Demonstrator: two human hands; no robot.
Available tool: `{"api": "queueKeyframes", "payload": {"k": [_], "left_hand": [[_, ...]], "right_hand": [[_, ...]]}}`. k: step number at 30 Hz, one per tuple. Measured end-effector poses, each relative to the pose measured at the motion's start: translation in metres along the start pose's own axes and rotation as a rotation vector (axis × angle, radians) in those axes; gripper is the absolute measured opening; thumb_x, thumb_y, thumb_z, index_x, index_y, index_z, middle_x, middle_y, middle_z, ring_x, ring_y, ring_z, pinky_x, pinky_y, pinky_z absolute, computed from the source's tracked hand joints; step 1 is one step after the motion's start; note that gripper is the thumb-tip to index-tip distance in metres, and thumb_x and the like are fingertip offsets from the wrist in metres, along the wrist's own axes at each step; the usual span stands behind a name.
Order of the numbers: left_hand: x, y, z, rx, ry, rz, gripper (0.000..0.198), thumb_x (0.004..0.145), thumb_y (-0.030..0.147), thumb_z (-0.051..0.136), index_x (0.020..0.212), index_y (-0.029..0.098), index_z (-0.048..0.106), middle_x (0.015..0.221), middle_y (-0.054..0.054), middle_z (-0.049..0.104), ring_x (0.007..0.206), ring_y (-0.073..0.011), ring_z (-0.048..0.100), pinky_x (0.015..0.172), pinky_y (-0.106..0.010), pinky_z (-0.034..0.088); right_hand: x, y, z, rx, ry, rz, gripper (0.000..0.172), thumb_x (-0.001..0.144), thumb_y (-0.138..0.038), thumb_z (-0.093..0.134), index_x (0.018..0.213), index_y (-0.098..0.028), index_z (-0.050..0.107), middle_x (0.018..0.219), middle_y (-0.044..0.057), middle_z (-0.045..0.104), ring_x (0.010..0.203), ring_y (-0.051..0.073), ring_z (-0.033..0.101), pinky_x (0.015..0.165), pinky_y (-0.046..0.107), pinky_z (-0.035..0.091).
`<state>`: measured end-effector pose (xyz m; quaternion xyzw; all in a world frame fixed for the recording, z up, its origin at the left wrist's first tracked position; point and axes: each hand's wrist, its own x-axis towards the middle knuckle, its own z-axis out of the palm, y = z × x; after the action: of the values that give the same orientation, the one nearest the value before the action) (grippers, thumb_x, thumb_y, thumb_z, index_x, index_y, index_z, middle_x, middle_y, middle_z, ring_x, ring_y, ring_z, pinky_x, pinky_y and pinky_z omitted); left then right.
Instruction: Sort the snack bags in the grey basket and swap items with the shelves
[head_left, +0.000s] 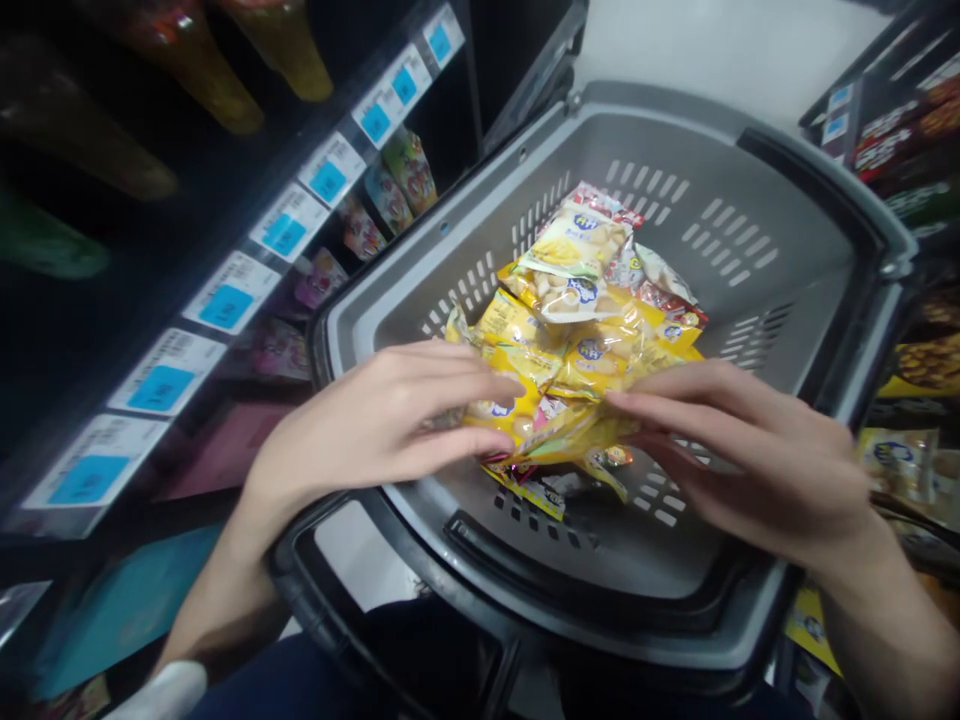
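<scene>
A grey plastic shopping basket (pixel 810 230) with slotted walls holds a heap of small snack packets. Most are shiny yellow, and a pale packet with a blue logo (pixel 581 240) lies on top. My left hand (pixel 390 410) reaches over the near left rim, thumb and fingers closed about the edge of a yellow snack packet (pixel 502 408). From the right, my right hand (pixel 757 450) pinches another yellow snack packet (pixel 577 430) at the front of the heap. Its lower fingers are partly in shadow. Red and dark packets show beneath and behind the yellow ones.
On the left runs a dark shelf edge with white and blue price labels (pixel 285 232), with bottles (pixel 202 70) above and colourful packets (pixel 409 175) below. Shelves with snack bags (pixel 896 460) stand close on the right. The basket's black handle (pixel 315 590) lies at the near side.
</scene>
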<state>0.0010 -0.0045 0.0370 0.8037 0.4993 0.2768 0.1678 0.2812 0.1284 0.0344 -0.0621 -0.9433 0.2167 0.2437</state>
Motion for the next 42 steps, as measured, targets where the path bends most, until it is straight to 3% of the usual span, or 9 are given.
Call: {"api": "queueKeyframes", "payload": {"k": [8, 15, 20, 27, 30, 33, 36, 38, 42], "left_hand": [[-0.001, -0.005, 0.000, -0.063, -0.019, 0.147, 0.069, 0.088, 0.061, 0.077, 0.135, 0.012, 0.065, 0.120, -0.016, 0.077, 0.112, -0.0253, 0.075, 0.098, -0.035, 0.061], [-0.003, -0.006, 0.003, 0.048, -0.006, 0.049, 0.056, 0.097, 0.045, 0.073, 0.140, 0.011, 0.058, 0.134, -0.017, 0.071, 0.111, -0.0225, 0.076, 0.098, -0.028, 0.061], [-0.006, -0.005, 0.004, -0.004, 0.067, -0.048, 0.050, 0.100, 0.032, 0.071, 0.144, 0.014, 0.055, 0.102, -0.006, 0.079, 0.086, -0.0165, 0.078, 0.080, -0.022, 0.063], [-0.011, -0.002, 0.007, -0.174, 0.252, -0.178, 0.068, 0.099, 0.024, 0.068, 0.161, 0.023, 0.039, 0.100, -0.004, 0.074, 0.094, -0.0172, 0.074, 0.093, -0.029, 0.064], [-0.009, -0.001, 0.008, -0.222, 0.444, -0.170, 0.060, 0.098, 0.022, 0.070, 0.153, 0.026, 0.046, 0.097, 0.000, 0.069, 0.092, -0.0130, 0.070, 0.085, -0.025, 0.063], [-0.007, 0.001, 0.009, -0.246, 0.567, -0.255, 0.047, 0.102, 0.022, 0.065, 0.146, 0.023, 0.049, 0.095, 0.002, 0.065, 0.084, -0.0074, 0.065, 0.078, -0.019, 0.061], [-0.007, -0.001, 0.010, -0.321, 0.549, -0.272, 0.040, 0.103, 0.024, 0.064, 0.140, 0.023, 0.050, 0.096, 0.001, 0.063, 0.069, -0.0050, 0.063, 0.063, -0.016, 0.060], [-0.007, -0.004, 0.011, -0.366, 0.530, -0.240, 0.036, 0.102, 0.027, 0.065, 0.137, 0.024, 0.053, 0.099, 0.000, 0.062, 0.062, -0.0046, 0.063, 0.053, -0.014, 0.057], [-0.007, -0.010, 0.012, -0.422, 0.521, -0.216, 0.030, 0.100, 0.025, 0.068, 0.129, 0.025, 0.060, 0.102, -0.001, 0.062, 0.057, -0.0036, 0.063, 0.046, -0.012, 0.053]], "right_hand": [[-0.004, -0.004, -0.004, -0.026, 0.211, 0.176, 0.037, 0.090, -0.019, 0.084, 0.124, -0.027, 0.073, 0.114, -0.003, 0.074, 0.083, 0.005, 0.070, 0.080, 0.015, 0.061], [-0.008, -0.003, -0.004, 0.313, 0.294, 0.247, 0.056, 0.083, -0.009, 0.085, 0.130, -0.039, 0.076, 0.114, -0.005, 0.074, 0.074, 0.005, 0.073, 0.067, 0.012, 0.065], [0.000, -0.011, -0.007, 0.533, 0.382, 0.347, 0.052, 0.085, -0.002, 0.078, 0.129, -0.032, 0.077, 0.120, 0.001, 0.071, 0.073, 0.012, 0.077, 0.058, 0.020, 0.067], [0.006, 0.005, -0.007, 0.317, 0.513, 0.485, 0.010, 0.084, -0.014, 0.085, 0.084, -0.023, 0.079, 0.082, -0.001, 0.075, 0.076, 0.007, 0.069, 0.068, 0.015, 0.056], [0.006, 0.010, -0.005, 0.403, 0.398, 0.591, 0.026, 0.080, -0.017, 0.089, 0.100, -0.021, 0.073, 0.082, -0.001, 0.076, 0.071, 0.008, 0.072, 0.065, 0.013, 0.058], [0.004, 0.010, -0.005, 0.623, 0.042, 0.550, 0.050, 0.086, -0.020, 0.084, 0.127, -0.023, 0.057, 0.077, -0.003, 0.076, 0.065, 0.012, 0.074, 0.064, 0.018, 0.062], [0.004, 0.006, -0.008, 0.542, -0.264, 0.426, 0.017, 0.093, -0.021, 0.077, 0.106, -0.022, 0.066, 0.078, -0.004, 0.076, 0.065, 0.007, 0.071, 0.063, 0.012, 0.056], [0.007, 0.004, -0.012, 0.481, -0.318, 0.359, 0.009, 0.094, -0.022, 0.077, 0.090, -0.023, 0.069, 0.079, -0.005, 0.075, 0.066, 0.003, 0.069, 0.062, 0.009, 0.052], [0.011, 0.003, -0.015, 0.472, -0.316, 0.378, 0.006, 0.096, -0.030, 0.076, 0.091, -0.027, 0.074, 0.079, -0.008, 0.075, 0.066, 0.004, 0.069, 0.063, 0.010, 0.051]]}}
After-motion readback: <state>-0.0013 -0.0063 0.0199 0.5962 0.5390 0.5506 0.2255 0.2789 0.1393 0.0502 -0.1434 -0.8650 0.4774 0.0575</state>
